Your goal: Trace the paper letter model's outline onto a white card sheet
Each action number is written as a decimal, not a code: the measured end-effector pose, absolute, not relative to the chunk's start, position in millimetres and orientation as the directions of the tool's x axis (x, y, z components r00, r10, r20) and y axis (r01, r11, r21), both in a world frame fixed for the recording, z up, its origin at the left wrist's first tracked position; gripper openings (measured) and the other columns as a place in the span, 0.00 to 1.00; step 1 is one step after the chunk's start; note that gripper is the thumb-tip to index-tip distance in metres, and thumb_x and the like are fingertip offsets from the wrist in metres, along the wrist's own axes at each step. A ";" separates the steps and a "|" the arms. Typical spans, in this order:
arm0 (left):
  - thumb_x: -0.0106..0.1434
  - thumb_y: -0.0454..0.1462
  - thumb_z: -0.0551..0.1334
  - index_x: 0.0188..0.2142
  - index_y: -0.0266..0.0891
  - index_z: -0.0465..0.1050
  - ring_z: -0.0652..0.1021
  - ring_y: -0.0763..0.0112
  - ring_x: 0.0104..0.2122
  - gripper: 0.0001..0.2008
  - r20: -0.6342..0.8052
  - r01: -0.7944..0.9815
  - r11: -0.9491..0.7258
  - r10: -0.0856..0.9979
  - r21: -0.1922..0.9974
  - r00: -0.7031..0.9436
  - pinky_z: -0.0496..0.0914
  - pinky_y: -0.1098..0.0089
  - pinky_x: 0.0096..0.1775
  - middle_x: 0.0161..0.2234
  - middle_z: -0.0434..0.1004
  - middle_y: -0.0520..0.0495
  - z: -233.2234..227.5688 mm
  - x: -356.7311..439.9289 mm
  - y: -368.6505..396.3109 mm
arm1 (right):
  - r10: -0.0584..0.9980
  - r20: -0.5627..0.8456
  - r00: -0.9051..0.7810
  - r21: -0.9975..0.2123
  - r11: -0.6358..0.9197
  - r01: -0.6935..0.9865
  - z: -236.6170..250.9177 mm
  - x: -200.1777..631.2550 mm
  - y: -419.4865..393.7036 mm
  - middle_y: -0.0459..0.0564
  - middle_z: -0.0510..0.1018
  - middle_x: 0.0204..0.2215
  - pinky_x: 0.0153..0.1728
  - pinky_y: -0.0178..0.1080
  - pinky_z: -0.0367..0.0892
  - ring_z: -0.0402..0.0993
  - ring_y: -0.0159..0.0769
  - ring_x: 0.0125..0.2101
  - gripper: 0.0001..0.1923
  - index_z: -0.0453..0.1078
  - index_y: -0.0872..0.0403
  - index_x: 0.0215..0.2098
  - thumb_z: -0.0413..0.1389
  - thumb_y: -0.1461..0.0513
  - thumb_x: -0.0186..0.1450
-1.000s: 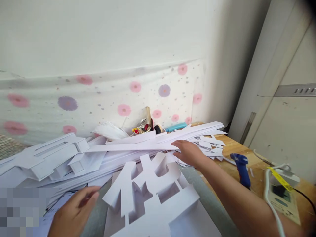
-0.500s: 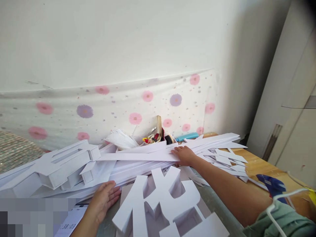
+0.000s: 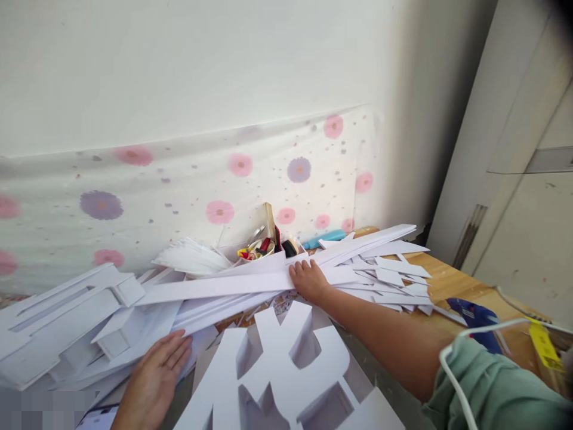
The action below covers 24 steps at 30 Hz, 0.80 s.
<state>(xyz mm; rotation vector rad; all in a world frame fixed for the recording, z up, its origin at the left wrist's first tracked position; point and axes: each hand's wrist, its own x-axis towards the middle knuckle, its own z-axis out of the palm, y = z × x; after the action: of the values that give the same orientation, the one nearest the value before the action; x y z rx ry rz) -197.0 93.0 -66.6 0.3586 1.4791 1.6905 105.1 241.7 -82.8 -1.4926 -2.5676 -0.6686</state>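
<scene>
My right hand is closed over a long white foam-board strip, its fingers curled across the far edge. More white strips lie beneath and behind it. My left hand is open, fingers stretched out together, beside the near edge of the stacked white sheets at left. Between my forearms, close to me, is a large white raised character with deep side walls. A boxy white built-up piece rests on the sheets at left.
Behind the strips is a container of tools, with a blue tube-like object beside it. White offcuts cover the table at right. A blue object and a white cable are near my right arm.
My view has turned right. The strips under my right hand have shifted away from the white character, and bare wood with scraps now shows between them. My left hand stays open.
</scene>
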 end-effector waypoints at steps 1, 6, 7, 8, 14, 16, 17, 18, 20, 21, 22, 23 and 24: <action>0.52 0.30 0.58 0.28 0.37 0.69 0.78 0.72 0.32 0.04 -0.284 -0.388 0.030 0.735 0.921 -0.616 0.73 0.75 0.34 0.30 0.76 0.48 -63.3 -196.9 96.5 | 0.808 0.295 -0.511 0.314 0.423 0.850 -79.9 105.2 243.7 0.54 0.72 0.49 0.46 0.50 0.69 0.71 0.41 0.46 0.18 0.66 0.56 0.52 0.54 0.57 0.67; 0.50 0.36 0.60 0.30 0.40 0.70 0.79 0.69 0.38 0.05 -0.117 -0.284 -0.088 0.767 0.955 -0.631 0.71 0.69 0.44 0.34 0.77 0.50 -48.2 -201.4 112.1 | 0.821 0.240 -0.518 0.279 0.453 0.847 -56.8 106.2 261.6 0.54 0.72 0.48 0.45 0.49 0.69 0.71 0.40 0.45 0.17 0.66 0.57 0.51 0.54 0.57 0.67; 0.49 0.36 0.61 0.30 0.40 0.70 0.78 0.67 0.39 0.06 -0.096 -0.262 -0.093 0.774 0.961 -0.626 0.70 0.66 0.47 0.35 0.77 0.50 -47.0 -203.5 113.7 | 0.822 0.222 -0.524 0.276 0.463 0.843 -51.6 105.8 265.1 0.53 0.72 0.48 0.45 0.49 0.69 0.71 0.40 0.45 0.17 0.66 0.56 0.51 0.54 0.57 0.67; 0.48 0.37 0.62 0.30 0.40 0.70 0.78 0.66 0.39 0.08 -0.079 -0.239 -0.091 0.781 0.967 -0.619 0.69 0.64 0.49 0.35 0.77 0.49 -46.4 -206.2 114.6 | 0.823 0.206 -0.529 0.275 0.470 0.839 -46.4 105.4 267.7 0.53 0.72 0.48 0.45 0.49 0.69 0.71 0.40 0.45 0.17 0.67 0.56 0.51 0.54 0.57 0.67; 0.49 0.42 0.64 0.34 0.38 0.69 0.74 0.60 0.49 0.14 0.060 -0.021 -0.089 0.815 0.996 -0.576 0.59 0.52 0.56 0.40 0.77 0.44 -48.4 -232.1 111.3 | 0.830 0.206 -0.519 0.277 0.459 0.844 -14.5 105.2 266.7 0.53 0.72 0.48 0.44 0.47 0.70 0.72 0.39 0.44 0.16 0.67 0.56 0.50 0.54 0.57 0.67; 0.51 0.44 0.63 0.35 0.38 0.69 0.72 0.60 0.51 0.15 0.125 0.087 -0.093 0.822 0.992 -0.556 0.59 0.51 0.56 0.45 0.75 0.44 -49.5 -238.4 109.0 | 0.828 0.227 -0.514 0.276 0.451 0.849 -1.9 105.6 264.4 0.53 0.72 0.48 0.44 0.47 0.70 0.71 0.39 0.45 0.16 0.66 0.56 0.51 0.54 0.58 0.67; 0.52 0.45 0.63 0.35 0.38 0.69 0.71 0.60 0.52 0.14 0.160 0.150 -0.093 0.826 0.984 -0.540 0.60 0.52 0.56 0.47 0.74 0.43 -50.4 -239.3 108.1 | 0.828 0.232 -0.510 0.276 0.446 0.851 4.6 105.7 263.7 0.53 0.72 0.48 0.43 0.47 0.70 0.71 0.39 0.44 0.16 0.67 0.56 0.50 0.54 0.58 0.67; 0.53 0.45 0.63 0.34 0.38 0.69 0.70 0.60 0.53 0.14 0.192 0.219 -0.090 0.837 0.972 -0.512 0.60 0.52 0.56 0.48 0.73 0.43 -51.8 -238.5 107.7 | 0.830 0.233 -0.506 0.276 0.443 0.853 10.8 105.6 263.3 0.53 0.72 0.48 0.43 0.46 0.70 0.71 0.39 0.44 0.15 0.67 0.56 0.50 0.54 0.58 0.67; 0.57 0.46 0.62 0.34 0.37 0.71 0.71 0.61 0.51 0.14 0.220 0.361 -0.067 0.889 0.930 -0.402 0.61 0.54 0.55 0.46 0.74 0.44 -56.3 -232.0 109.2 | 0.833 0.224 -0.506 0.279 0.443 0.852 21.8 104.8 263.2 0.53 0.72 0.47 0.42 0.45 0.71 0.72 0.38 0.44 0.15 0.67 0.56 0.49 0.54 0.58 0.67; 0.59 0.46 0.62 0.34 0.36 0.71 0.72 0.62 0.49 0.14 0.209 0.435 -0.048 0.920 0.899 -0.331 0.62 0.54 0.55 0.45 0.75 0.44 -59.5 -227.0 111.8 | 0.832 0.218 -0.510 0.281 0.447 0.849 26.3 104.2 263.4 0.53 0.72 0.47 0.42 0.45 0.71 0.72 0.38 0.43 0.14 0.67 0.56 0.49 0.54 0.58 0.67; 0.60 0.46 0.62 0.35 0.36 0.72 0.73 0.63 0.48 0.14 0.184 0.510 -0.025 0.947 0.860 -0.265 0.63 0.54 0.54 0.44 0.75 0.45 -63.1 -221.7 115.8 | 0.831 0.213 -0.515 0.284 0.451 0.846 30.0 103.4 263.5 0.53 0.72 0.47 0.42 0.45 0.71 0.72 0.38 0.43 0.14 0.67 0.56 0.49 0.54 0.58 0.67; 0.61 0.45 0.62 0.37 0.36 0.73 0.73 0.63 0.48 0.13 0.150 0.584 0.004 0.965 0.811 -0.215 0.63 0.54 0.54 0.44 0.75 0.45 -67.2 -216.6 121.3 | 0.829 0.209 -0.519 0.287 0.455 0.843 32.9 102.7 263.7 0.53 0.72 0.47 0.42 0.45 0.71 0.72 0.38 0.43 0.15 0.67 0.56 0.50 0.54 0.58 0.67; 0.62 0.44 0.62 0.39 0.36 0.73 0.72 0.62 0.49 0.13 0.116 0.657 0.041 0.974 0.753 -0.194 0.63 0.53 0.54 0.46 0.74 0.45 -71.5 -212.2 128.1 | 0.828 0.207 -0.521 0.291 0.457 0.841 35.1 101.9 263.7 0.53 0.72 0.47 0.42 0.45 0.71 0.72 0.38 0.43 0.15 0.67 0.55 0.50 0.54 0.58 0.67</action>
<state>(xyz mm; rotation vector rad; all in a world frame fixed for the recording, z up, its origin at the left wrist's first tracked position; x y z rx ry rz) -212.2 128.1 -71.5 1.6407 1.8943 0.9814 101.9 263.7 35.1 -1.5189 -2.6503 -0.5609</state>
